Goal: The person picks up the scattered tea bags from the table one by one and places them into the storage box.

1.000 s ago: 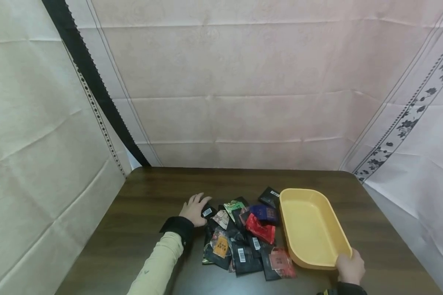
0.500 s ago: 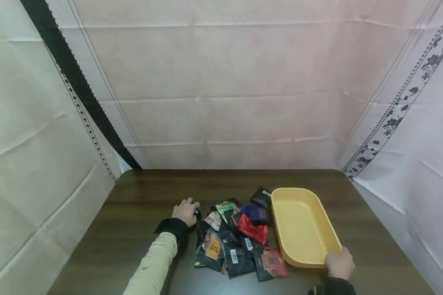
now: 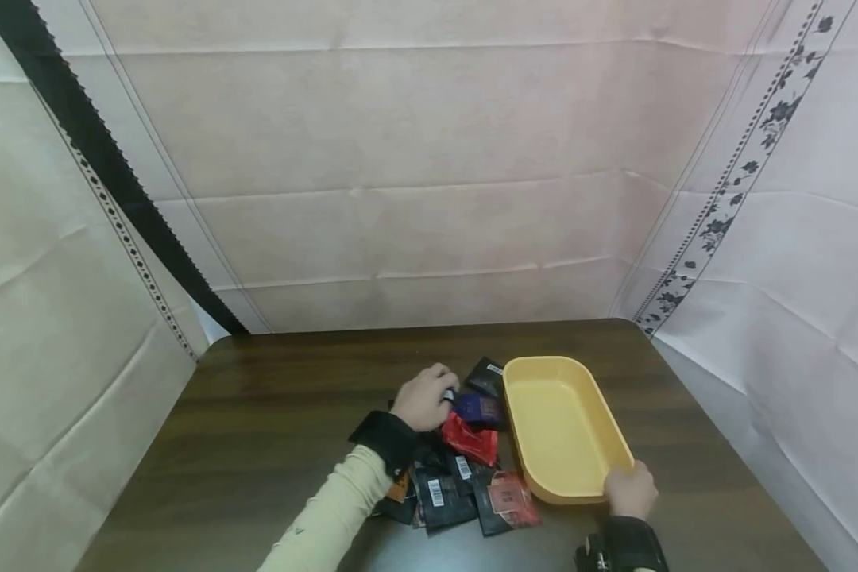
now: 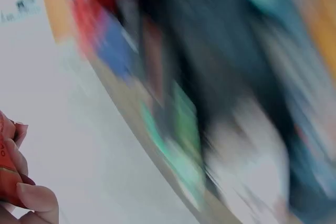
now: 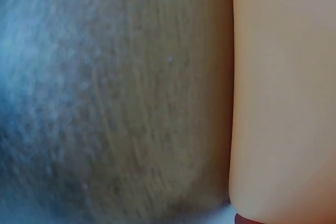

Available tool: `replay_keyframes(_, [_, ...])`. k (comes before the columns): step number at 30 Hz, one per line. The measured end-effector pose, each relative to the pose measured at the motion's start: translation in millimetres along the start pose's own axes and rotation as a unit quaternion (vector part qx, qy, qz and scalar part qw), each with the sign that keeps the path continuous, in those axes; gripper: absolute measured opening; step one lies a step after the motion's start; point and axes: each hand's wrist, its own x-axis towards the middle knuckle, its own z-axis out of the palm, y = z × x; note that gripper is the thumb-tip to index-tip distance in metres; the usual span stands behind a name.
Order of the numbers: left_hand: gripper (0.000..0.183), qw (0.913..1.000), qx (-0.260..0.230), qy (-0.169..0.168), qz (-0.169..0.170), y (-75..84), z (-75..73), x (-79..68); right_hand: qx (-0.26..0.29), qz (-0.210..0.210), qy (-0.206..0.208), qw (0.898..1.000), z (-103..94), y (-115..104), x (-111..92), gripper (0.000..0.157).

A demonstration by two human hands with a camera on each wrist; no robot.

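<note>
My left hand (image 3: 423,399) is raised over the pile and pinches a small packet (image 4: 7,163). In the left wrist view its face is red with lettering; from the head only a dark bit with a white label shows. Beneath and around that hand lie several packets, among them a red packet (image 3: 469,438), a blue packet (image 3: 480,408) and a black packet (image 3: 443,500) with a white label. My right hand (image 3: 631,488) grips the near right corner of a yellow plastic tray (image 3: 565,421), which has nothing in it. My left forearm covers part of the pile.
All of this is on a brown wood-grain table (image 3: 272,413). A black packet (image 3: 485,376) lies at the tray's left far corner, and a packet with a clear red end (image 3: 511,499) lies near its front. Pale cloth (image 3: 400,159) hangs behind and at the sides.
My left hand picked up the packet from the pile's left side and has carried it rightward over the pile. The head view has turned right; my right hand keeps its grip on the tray.
</note>
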Motion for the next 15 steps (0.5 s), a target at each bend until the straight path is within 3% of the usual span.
replay_keyframes(9, [0.019, 0.9972, 0.006, -0.035, 0.065, 78.7, 29.6, 35.9, 0.001, -0.002, 0.006, 1.000, 3.6, 0.0, 2.2, 0.047])
replay_keyframes(15, [0.022, 0.9958, 0.006, -0.041, 0.082, 130.6, 56.5, 49.5, 0.003, -0.002, 0.016, 1.000, 1.9, 0.9, 0.7, 0.044])
